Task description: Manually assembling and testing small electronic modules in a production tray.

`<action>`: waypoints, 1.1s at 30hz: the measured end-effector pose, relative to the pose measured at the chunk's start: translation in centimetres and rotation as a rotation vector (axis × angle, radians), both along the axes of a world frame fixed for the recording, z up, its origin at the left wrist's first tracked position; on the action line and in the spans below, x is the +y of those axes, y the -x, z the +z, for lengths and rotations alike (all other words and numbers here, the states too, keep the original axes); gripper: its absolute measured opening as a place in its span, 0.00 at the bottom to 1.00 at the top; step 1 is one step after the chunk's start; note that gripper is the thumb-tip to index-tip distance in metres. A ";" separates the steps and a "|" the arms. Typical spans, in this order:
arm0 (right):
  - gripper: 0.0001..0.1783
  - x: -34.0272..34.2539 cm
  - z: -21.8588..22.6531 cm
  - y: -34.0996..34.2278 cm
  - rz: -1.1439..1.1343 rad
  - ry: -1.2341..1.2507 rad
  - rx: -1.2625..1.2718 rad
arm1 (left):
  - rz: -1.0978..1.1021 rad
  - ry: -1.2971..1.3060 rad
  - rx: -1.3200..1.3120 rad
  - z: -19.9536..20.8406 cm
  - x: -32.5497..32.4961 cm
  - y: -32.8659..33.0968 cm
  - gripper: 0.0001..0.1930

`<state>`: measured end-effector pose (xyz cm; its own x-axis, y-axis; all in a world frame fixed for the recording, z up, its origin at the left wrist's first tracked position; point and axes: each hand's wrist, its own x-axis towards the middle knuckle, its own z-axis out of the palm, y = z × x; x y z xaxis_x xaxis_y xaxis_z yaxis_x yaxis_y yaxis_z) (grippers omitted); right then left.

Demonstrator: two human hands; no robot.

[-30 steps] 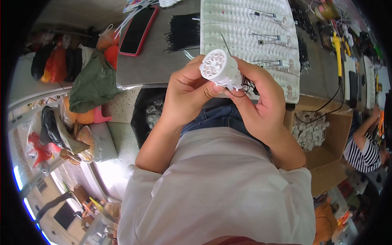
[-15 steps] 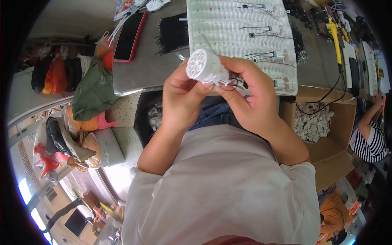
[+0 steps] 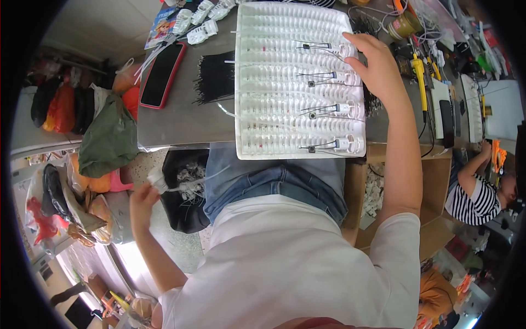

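Note:
At the lower left, my left hand (image 3: 142, 203) is closed on a white cylindrical part (image 3: 157, 179), from which a thin pale strip trails to the right. It hangs beside a black bag (image 3: 178, 211) containing small white pieces. My right hand (image 3: 381, 68) reaches over the right edge of a ribbed white tray (image 3: 263, 131), thumb and forefinger apart around the end of the topmost small white assembly (image 3: 344, 50). Several such assemblies with dark wires and little black squares lie along the tray's right side.
A red-edged phone (image 3: 163, 75) and a bundle of black wires (image 3: 215, 78) lie left of the tray. Several white pieces (image 3: 203, 32) sit behind them. At right are a yellow-handled tool (image 3: 419, 77) and a cardboard box (image 3: 433, 192). A person in stripes (image 3: 475, 200) works farther right.
My left hand has carried the white cylindrical part from in front of me down to the left. My right hand has let go of it and moved to the tray's right edge.

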<state>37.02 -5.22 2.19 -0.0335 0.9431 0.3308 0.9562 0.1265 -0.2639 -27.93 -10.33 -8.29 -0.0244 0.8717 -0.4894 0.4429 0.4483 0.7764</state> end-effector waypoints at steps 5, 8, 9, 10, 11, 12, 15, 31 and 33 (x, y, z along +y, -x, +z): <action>0.22 2.7 -1.6 -2.3 0.076 0.156 -0.056 | -0.268 -0.032 0.801 -11.7 -2.2 1.6 0.44; 0.20 2.0 -0.4 -1.8 0.147 0.080 -0.076 | -0.493 0.227 0.294 -1.9 0.7 -7.2 0.29; 0.20 1.8 0.6 -1.1 0.171 0.020 -0.051 | -0.547 0.142 0.091 2.2 0.9 -10.4 0.22; 0.20 1.4 1.5 -0.1 0.192 0.019 -0.054 | -0.595 0.049 -0.115 5.8 1.3 -13.2 0.15; 0.21 0.6 2.6 1.1 0.221 -0.067 -0.015 | -0.663 -0.176 -0.210 9.5 2.2 -15.4 0.12; 0.21 -0.1 3.5 2.4 0.258 -0.151 0.031 | -0.718 -0.401 -0.295 12.2 2.9 -17.2 0.09; 0.22 -3.1 6.5 6.8 0.431 -0.133 0.150 | -0.409 -0.921 -0.505 14.6 5.0 -23.3 0.10; 0.33 -11.4 3.6 13.1 0.528 -0.427 0.009 | -0.466 0.433 -1.313 10.5 5.8 -31.8 0.32; 0.30 -11.8 3.1 13.5 0.624 -0.528 -0.069 | -0.460 0.399 -1.281 10.4 5.8 -31.7 0.31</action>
<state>23.51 -17.00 5.30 -0.5371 0.4649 0.7038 0.6806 0.7318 0.0360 3.73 -4.48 2.07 0.8607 0.4807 -0.1676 -0.2959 0.7403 0.6036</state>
